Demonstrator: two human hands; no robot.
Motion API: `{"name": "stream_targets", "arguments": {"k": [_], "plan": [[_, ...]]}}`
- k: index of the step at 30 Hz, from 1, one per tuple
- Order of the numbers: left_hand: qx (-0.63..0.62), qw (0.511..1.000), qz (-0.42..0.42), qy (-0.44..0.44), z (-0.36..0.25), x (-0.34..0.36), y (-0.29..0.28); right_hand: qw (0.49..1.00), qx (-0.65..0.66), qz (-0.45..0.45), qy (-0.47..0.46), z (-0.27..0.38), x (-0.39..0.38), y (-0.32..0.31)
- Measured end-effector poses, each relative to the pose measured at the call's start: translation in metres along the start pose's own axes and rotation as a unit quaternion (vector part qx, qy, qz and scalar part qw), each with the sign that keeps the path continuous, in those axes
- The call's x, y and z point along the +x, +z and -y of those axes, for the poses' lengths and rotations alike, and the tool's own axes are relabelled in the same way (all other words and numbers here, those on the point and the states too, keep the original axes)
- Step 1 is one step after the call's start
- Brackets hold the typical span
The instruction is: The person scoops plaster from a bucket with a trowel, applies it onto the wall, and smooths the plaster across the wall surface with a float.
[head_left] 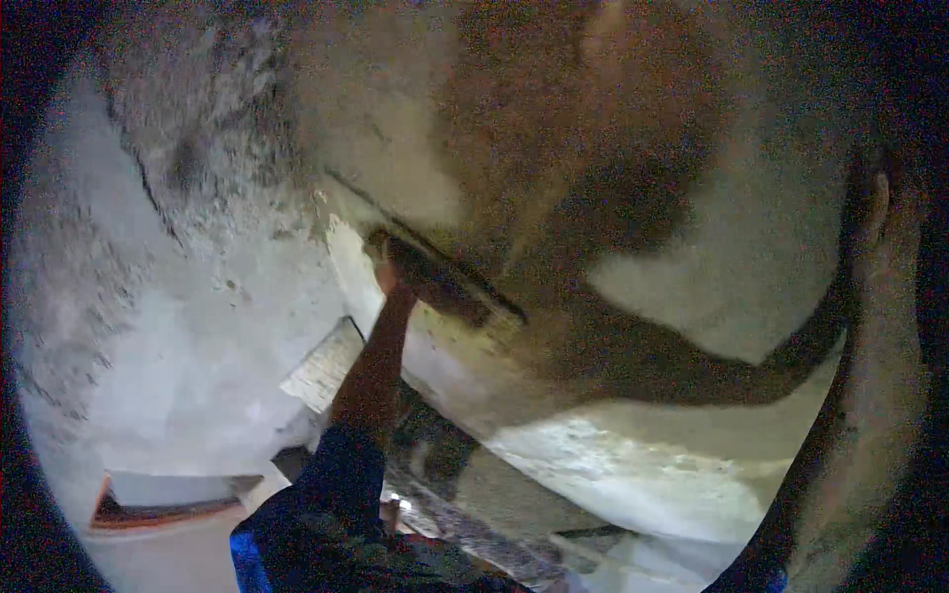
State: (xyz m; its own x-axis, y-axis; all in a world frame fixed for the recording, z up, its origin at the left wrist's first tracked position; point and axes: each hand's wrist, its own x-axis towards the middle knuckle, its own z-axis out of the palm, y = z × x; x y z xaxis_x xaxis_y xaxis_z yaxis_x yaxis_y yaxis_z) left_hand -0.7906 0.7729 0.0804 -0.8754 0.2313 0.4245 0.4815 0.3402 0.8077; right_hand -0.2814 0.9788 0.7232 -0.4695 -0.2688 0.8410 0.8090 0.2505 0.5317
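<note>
My left hand (391, 265) reaches up from the middle of the view, gripping a long, dark, flat float (450, 287) against or very close to a plastered surface (267, 267). The float lies at a slant from upper left to lower right, and a broad shadow spreads over the plaster around it. At the far right, my right arm (830, 465) rises close to the camera; my right hand (880, 198) is dim and blurred near the rim, and I cannot make out its fingers or anything in them.
A pale, rough rectangular piece (316, 366) shows left of my left forearm. An opening with a reddish-brown edge (114, 514) is at the lower left. A curved plaster band (633, 465) runs across the lower right, with a darker recessed strip (465, 474) below it.
</note>
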Motion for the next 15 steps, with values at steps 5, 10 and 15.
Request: {"name": "stream_targets", "arguments": {"k": [5, 10, 15], "plan": [[-0.154, 0.956, 0.196, -0.153, -0.046, -0.252, 0.095, 0.999, -0.014, -0.023, -0.031, 0.004, 0.016, -0.016], [-0.276, 0.88, 0.253, -0.292, -0.066, -0.429, 0.059, 0.999, 0.018, -0.035, -0.023, 0.024, 0.021, -0.016], [-0.357, 0.833, 0.196, -0.374, 0.0, -0.455, -0.036, 0.998, 0.053, -0.026, 0.014, 0.026, 0.009, -0.014]]}}
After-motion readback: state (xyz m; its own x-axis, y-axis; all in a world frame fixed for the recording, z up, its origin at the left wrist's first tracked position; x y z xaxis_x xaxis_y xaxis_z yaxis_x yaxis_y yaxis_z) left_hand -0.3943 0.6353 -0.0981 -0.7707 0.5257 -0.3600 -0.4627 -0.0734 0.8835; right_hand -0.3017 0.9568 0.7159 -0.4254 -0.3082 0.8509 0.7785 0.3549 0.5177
